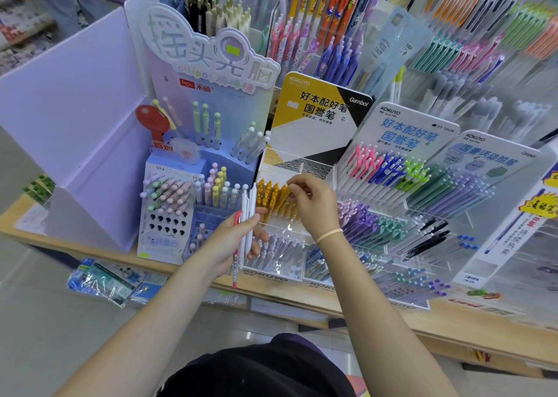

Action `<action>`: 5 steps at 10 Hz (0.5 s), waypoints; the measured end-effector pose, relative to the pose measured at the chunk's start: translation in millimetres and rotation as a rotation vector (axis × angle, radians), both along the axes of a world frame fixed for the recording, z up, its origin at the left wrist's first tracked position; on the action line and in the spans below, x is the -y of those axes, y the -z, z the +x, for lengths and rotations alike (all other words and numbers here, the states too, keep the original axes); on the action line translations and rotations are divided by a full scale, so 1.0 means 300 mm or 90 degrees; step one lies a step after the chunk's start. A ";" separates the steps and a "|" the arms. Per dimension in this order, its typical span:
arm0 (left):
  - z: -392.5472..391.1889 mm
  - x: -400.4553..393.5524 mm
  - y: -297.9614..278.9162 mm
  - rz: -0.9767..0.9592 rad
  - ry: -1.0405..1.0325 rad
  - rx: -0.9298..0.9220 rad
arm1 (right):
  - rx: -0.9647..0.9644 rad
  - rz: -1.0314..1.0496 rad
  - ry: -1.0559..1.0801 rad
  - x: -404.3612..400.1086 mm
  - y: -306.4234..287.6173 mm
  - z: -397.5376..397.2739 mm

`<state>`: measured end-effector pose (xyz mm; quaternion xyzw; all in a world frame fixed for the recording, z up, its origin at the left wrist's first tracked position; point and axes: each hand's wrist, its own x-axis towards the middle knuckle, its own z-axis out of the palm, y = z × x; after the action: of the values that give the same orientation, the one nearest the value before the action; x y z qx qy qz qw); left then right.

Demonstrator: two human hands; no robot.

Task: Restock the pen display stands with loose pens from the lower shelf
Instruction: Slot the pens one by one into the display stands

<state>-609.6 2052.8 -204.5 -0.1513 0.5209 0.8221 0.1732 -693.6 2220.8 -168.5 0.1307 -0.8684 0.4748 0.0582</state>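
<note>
Pens, a few white ones and a red one, stand bunched in my left hand, which grips them just left of the clear Kokuyo stand. My right hand pinches at the yellow pens in that stand's upper tier.

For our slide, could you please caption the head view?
Left hand holds loose pens; right hand reaches the yellow pens.
</note>
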 end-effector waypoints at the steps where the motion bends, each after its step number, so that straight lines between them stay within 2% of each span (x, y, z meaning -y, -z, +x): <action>1: 0.001 -0.002 0.002 0.001 0.005 0.003 | -0.005 0.003 0.002 -0.002 -0.002 0.008; 5: 0.006 -0.009 -0.002 -0.010 0.008 -0.001 | -0.074 0.045 -0.009 -0.007 0.005 0.050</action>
<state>-607.6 2055.4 -203.9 -0.1486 0.5287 0.8168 0.1767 -678.7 2222.8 -169.9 0.1658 -0.8788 0.4360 0.1006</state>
